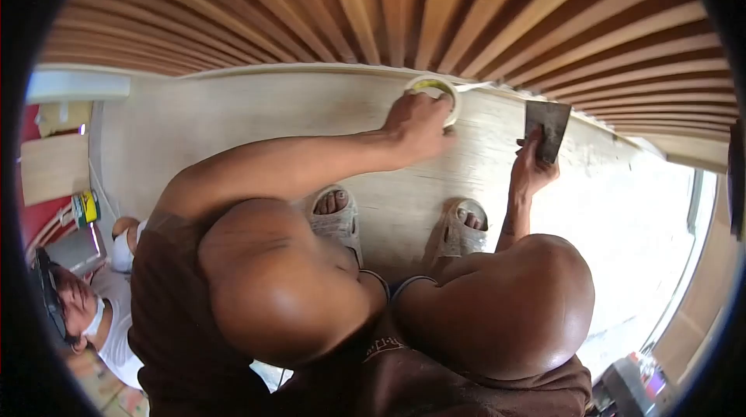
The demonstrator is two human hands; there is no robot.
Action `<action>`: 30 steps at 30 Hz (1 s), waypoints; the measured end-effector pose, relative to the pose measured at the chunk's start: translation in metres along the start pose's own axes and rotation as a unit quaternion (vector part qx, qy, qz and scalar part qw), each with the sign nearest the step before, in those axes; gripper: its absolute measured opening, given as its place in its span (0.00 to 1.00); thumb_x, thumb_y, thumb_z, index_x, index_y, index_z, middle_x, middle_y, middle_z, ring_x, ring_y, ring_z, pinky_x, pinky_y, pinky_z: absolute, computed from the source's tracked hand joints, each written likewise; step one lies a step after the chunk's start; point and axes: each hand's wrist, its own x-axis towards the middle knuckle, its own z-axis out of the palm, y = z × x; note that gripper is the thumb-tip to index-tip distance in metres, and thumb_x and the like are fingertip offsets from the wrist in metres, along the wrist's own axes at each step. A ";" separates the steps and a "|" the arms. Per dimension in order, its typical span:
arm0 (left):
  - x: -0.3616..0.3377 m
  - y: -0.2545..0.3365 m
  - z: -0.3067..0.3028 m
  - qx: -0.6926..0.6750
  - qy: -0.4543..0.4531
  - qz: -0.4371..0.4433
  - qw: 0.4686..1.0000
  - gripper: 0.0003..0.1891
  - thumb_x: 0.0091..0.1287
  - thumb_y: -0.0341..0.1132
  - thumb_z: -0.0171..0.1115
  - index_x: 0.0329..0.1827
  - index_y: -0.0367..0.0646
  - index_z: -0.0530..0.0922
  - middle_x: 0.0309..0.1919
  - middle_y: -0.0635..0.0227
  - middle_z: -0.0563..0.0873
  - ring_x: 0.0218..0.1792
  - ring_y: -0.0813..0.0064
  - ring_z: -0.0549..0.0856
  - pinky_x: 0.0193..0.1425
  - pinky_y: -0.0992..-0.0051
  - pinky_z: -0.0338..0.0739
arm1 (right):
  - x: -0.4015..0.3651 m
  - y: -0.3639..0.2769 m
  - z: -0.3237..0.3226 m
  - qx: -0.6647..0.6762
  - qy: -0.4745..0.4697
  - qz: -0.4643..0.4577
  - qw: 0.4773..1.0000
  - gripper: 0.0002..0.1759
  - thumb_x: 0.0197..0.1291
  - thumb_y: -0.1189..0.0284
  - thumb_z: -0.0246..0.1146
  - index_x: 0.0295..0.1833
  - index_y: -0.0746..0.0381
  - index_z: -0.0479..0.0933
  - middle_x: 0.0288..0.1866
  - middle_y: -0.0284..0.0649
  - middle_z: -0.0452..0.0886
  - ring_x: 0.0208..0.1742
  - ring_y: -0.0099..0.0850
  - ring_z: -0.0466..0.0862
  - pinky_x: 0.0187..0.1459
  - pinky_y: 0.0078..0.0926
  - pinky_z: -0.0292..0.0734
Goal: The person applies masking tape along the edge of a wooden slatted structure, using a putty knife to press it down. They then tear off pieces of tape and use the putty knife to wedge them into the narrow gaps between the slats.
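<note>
My left hand (420, 125) grips a roll of pale masking tape (453, 106) near the base of the slatted wood wall (396, 13). A strip of tape (482, 86) runs from the roll to the right along the wall's lower edge. Further right, my right hand (536, 168) holds a flat dark metal scraper blade (548, 123), its wide edge toward the wall. The scraper's handle is hidden in the hand. Both hands are above the pale wooden floor (233, 106).
My bent knees and sandalled feet (336, 215) are between and below my arms. At the lower left is another person in a white shirt (116, 316). A yellow-and-green can (85, 207) stands at the left. Bright light falls at the right.
</note>
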 end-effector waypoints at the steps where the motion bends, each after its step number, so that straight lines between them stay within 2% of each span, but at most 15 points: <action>1: -0.003 0.012 0.000 0.024 0.006 0.002 1.000 0.20 0.63 0.42 0.75 0.48 0.35 0.83 0.34 0.44 0.91 0.40 0.43 0.92 0.49 0.48 0.86 | 0.000 -0.004 -0.012 0.017 -0.011 0.001 1.000 0.14 0.78 0.66 0.74 0.46 0.68 0.90 0.28 0.37 0.90 0.28 0.20 0.86 0.30 0.21 0.77; 3: -0.001 0.011 0.004 0.047 0.016 0.006 0.999 0.20 0.64 0.42 0.75 0.48 0.34 0.83 0.34 0.44 0.91 0.41 0.42 0.92 0.50 0.48 0.86 | -0.005 -0.005 -0.015 0.048 -0.034 0.006 0.998 0.13 0.78 0.68 0.73 0.51 0.69 0.90 0.32 0.37 0.91 0.29 0.22 0.88 0.31 0.22 0.78; 5: -0.001 -0.001 0.022 0.069 0.099 0.035 0.992 0.20 0.65 0.42 0.74 0.48 0.34 0.82 0.35 0.44 0.91 0.42 0.41 0.91 0.50 0.48 0.85 | -0.007 -0.003 -0.009 0.050 -0.070 -0.025 0.996 0.10 0.78 0.76 0.70 0.57 0.73 0.88 0.36 0.39 0.90 0.30 0.22 0.87 0.35 0.22 0.84; 7: -0.003 0.007 0.007 0.064 0.068 0.019 0.995 0.20 0.65 0.43 0.74 0.48 0.34 0.82 0.35 0.44 0.91 0.42 0.40 0.91 0.51 0.48 0.85 | -0.004 -0.007 -0.005 0.032 -0.135 -0.001 0.990 0.09 0.75 0.80 0.71 0.56 0.72 0.89 0.44 0.44 0.93 0.38 0.26 0.92 0.39 0.26 0.87; 9: -0.004 0.011 0.001 0.062 0.034 0.003 0.998 0.20 0.65 0.43 0.74 0.47 0.34 0.81 0.35 0.45 0.91 0.43 0.40 0.91 0.51 0.48 0.85 | 0.005 0.000 0.004 -0.024 -0.159 -0.086 0.983 0.09 0.72 0.80 0.74 0.54 0.70 0.90 0.45 0.46 0.93 0.40 0.30 0.94 0.42 0.28 0.88; 10: -0.003 0.012 0.000 0.059 0.026 -0.001 0.998 0.20 0.65 0.44 0.74 0.46 0.34 0.81 0.35 0.45 0.91 0.43 0.40 0.91 0.51 0.48 0.85 | 0.011 0.003 0.009 -0.022 -0.156 -0.085 0.984 0.09 0.72 0.80 0.74 0.54 0.70 0.90 0.45 0.46 0.93 0.40 0.30 0.94 0.42 0.28 0.88; 12: -0.003 0.012 -0.002 0.061 0.019 -0.002 0.998 0.20 0.65 0.44 0.74 0.46 0.34 0.81 0.35 0.45 0.91 0.43 0.40 0.91 0.51 0.48 0.85 | 0.021 0.007 0.015 -0.126 -0.114 -0.182 0.968 0.08 0.69 0.80 0.75 0.52 0.68 0.91 0.46 0.47 0.93 0.41 0.34 0.95 0.43 0.29 0.88; 15: -0.004 0.013 -0.003 0.043 0.036 0.024 0.998 0.20 0.65 0.45 0.74 0.45 0.35 0.82 0.35 0.45 0.91 0.42 0.40 0.91 0.52 0.48 0.86 | 0.028 0.007 0.009 -0.126 -0.076 -0.214 0.966 0.06 0.69 0.80 0.75 0.50 0.66 0.92 0.46 0.47 0.94 0.41 0.38 0.95 0.44 0.30 0.88; 16: -0.004 0.017 -0.006 0.046 0.027 0.004 0.999 0.20 0.65 0.44 0.74 0.45 0.34 0.82 0.35 0.45 0.91 0.42 0.40 0.91 0.52 0.48 0.86 | 0.028 0.008 0.009 -0.120 -0.074 -0.199 0.970 0.04 0.70 0.79 0.75 0.48 0.66 0.91 0.40 0.45 0.93 0.37 0.36 0.93 0.41 0.29 0.87; 17: -0.005 0.020 -0.006 0.050 0.017 -0.016 0.998 0.20 0.66 0.44 0.74 0.46 0.34 0.82 0.34 0.45 0.91 0.42 0.40 0.91 0.52 0.48 0.86 | 0.025 0.010 0.009 -0.121 -0.073 -0.197 0.970 0.04 0.70 0.79 0.75 0.48 0.66 0.91 0.40 0.45 0.93 0.37 0.36 0.93 0.41 0.29 0.87; 19: -0.005 0.014 0.001 0.057 0.025 -0.019 0.998 0.20 0.65 0.44 0.74 0.46 0.34 0.82 0.35 0.45 0.91 0.43 0.40 0.91 0.52 0.49 0.86 | 0.018 0.010 0.011 -0.071 -0.070 -0.090 0.991 0.03 0.70 0.78 0.75 0.47 0.66 0.91 0.35 0.45 0.90 0.32 0.35 0.90 0.38 0.29 0.84; 20: -0.004 0.013 0.004 0.065 0.037 -0.023 0.997 0.20 0.65 0.44 0.74 0.46 0.34 0.82 0.36 0.45 0.91 0.43 0.39 0.91 0.53 0.49 0.86 | 0.014 0.011 0.012 -0.034 -0.053 -0.074 0.995 0.03 0.71 0.78 0.74 0.46 0.66 0.90 0.32 0.44 0.87 0.30 0.34 0.87 0.36 0.30 0.82; 25: -0.001 0.014 0.004 0.076 0.029 0.007 0.997 0.20 0.63 0.43 0.76 0.47 0.35 0.83 0.39 0.44 0.92 0.45 0.37 0.91 0.53 0.48 0.86 | -0.002 -0.009 0.003 -0.048 -0.097 -0.107 0.988 0.07 0.69 0.81 0.75 0.50 0.68 0.90 0.42 0.47 0.92 0.37 0.36 0.93 0.39 0.29 0.85; 28: -0.001 0.016 0.003 0.058 0.054 0.015 0.997 0.19 0.63 0.41 0.77 0.46 0.34 0.84 0.39 0.43 0.92 0.44 0.37 0.91 0.52 0.48 0.86 | -0.007 -0.017 0.012 -0.009 -0.114 -0.088 0.990 0.08 0.69 0.82 0.75 0.52 0.68 0.90 0.44 0.46 0.92 0.37 0.35 0.93 0.39 0.29 0.86; 30: 0.000 0.021 -0.005 0.047 0.048 0.002 0.998 0.18 0.63 0.40 0.77 0.45 0.33 0.83 0.39 0.42 0.92 0.44 0.38 0.92 0.51 0.48 0.86 | -0.005 -0.016 0.020 -0.027 -0.089 -0.134 0.987 0.09 0.68 0.81 0.76 0.52 0.67 0.90 0.44 0.46 0.92 0.37 0.37 0.93 0.37 0.31 0.87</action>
